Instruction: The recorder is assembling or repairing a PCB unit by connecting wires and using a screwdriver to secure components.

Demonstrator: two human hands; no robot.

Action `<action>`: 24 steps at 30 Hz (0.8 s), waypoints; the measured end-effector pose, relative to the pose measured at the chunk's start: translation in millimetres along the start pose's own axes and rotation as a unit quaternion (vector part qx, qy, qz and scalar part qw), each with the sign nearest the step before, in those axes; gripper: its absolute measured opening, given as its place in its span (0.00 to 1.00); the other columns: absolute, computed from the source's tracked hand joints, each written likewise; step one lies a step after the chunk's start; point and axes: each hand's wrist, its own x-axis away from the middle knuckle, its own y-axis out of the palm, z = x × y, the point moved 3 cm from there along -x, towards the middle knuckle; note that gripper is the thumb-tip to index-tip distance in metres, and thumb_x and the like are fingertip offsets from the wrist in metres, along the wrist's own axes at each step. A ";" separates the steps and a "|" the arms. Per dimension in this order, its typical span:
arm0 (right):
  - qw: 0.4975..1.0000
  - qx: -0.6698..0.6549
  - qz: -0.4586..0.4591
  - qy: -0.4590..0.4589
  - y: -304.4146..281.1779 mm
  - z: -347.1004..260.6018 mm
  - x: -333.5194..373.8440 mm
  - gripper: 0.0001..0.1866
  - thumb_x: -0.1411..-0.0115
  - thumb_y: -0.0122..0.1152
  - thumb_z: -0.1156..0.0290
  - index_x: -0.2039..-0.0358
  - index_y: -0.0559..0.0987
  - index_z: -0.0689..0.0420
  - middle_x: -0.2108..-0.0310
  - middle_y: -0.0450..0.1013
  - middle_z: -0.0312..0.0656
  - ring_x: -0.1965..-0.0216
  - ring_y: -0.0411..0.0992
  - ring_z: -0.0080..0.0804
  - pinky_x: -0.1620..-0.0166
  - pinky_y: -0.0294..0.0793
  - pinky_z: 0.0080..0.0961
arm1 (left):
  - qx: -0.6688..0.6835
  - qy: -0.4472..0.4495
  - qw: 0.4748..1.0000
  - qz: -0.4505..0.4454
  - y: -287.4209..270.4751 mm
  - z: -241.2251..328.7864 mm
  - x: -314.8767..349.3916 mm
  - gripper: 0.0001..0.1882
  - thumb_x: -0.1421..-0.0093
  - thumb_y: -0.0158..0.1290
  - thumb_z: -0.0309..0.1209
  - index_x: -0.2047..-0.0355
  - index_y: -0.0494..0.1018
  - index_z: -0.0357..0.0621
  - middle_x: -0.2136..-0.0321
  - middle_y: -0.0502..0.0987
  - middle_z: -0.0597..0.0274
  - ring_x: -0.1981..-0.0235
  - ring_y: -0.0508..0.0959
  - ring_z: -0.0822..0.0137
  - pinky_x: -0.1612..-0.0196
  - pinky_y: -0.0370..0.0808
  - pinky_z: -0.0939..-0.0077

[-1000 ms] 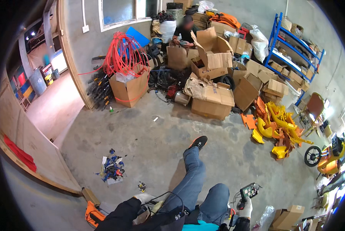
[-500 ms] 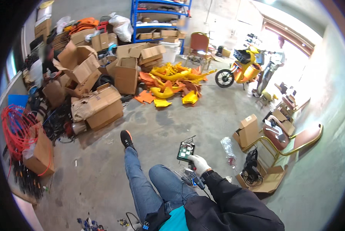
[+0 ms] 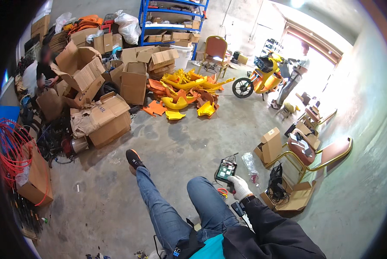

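My right hand (image 3: 239, 186), in a white knit glove, grips the near end of an open black case with a green circuit board (image 3: 225, 170) in it. Thin dark wires stick out from the case's far end. The case is held past my bent right knee, above the floor. Close to my right wrist is a dark handheld tool or plug (image 3: 238, 209), partly hidden by the sleeve. Beneath the hand lies a loop of orange and yellow wire (image 3: 222, 192). Of my left hand, only a pale sliver that may be its glove shows at the lower edge; its fingers are hidden.
Cardboard boxes (image 3: 109, 125) and red cable coils (image 3: 12, 149) crowd the left. Yellow and orange plastic panels (image 3: 182, 93) are heaped ahead. A person stands by a yellow scooter (image 3: 264, 80); another sits among the boxes. Brown chairs (image 3: 303, 149) and an open box (image 3: 295, 200) stand right.
My right hand has moved right with the circuit-board case. My right knee has also shifted right, and the view has turned slightly. The orange and yellow wire loop now shows beneath the hand.
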 end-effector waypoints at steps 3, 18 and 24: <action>0.999 -0.044 0.016 -0.014 -9.8 -5.1 1.0 0.23 0.52 0.69 0.83 0.53 0.80 0.55 0.60 0.75 0.46 0.60 0.77 0.42 0.58 0.79 0.31 | 0.005 0.009 1.000 -0.001 -0.9 -15.1 10.8 0.18 0.37 0.53 0.40 0.52 0.80 0.44 0.72 0.83 0.57 0.74 0.82 0.62 0.70 0.77 0.65; 0.784 -0.563 0.050 0.256 10.0 -16.9 -37.1 0.06 0.34 0.65 0.66 0.65 0.77 0.52 0.76 0.74 0.36 0.80 0.72 0.28 0.78 0.73 0.25 | -0.025 -0.096 0.994 0.038 27.3 -67.9 38.8 0.22 0.39 0.54 0.48 0.61 0.79 0.40 0.70 0.81 0.51 0.67 0.81 0.55 0.65 0.74 0.58; 0.768 -0.571 0.069 0.281 3.5 -22.4 -22.8 0.07 0.34 0.64 0.66 0.63 0.76 0.54 0.74 0.75 0.36 0.79 0.72 0.27 0.79 0.71 0.22 | -0.004 -0.077 0.997 0.030 24.7 -67.1 32.0 0.23 0.39 0.56 0.49 0.56 0.83 0.43 0.70 0.84 0.50 0.69 0.84 0.58 0.68 0.79 0.59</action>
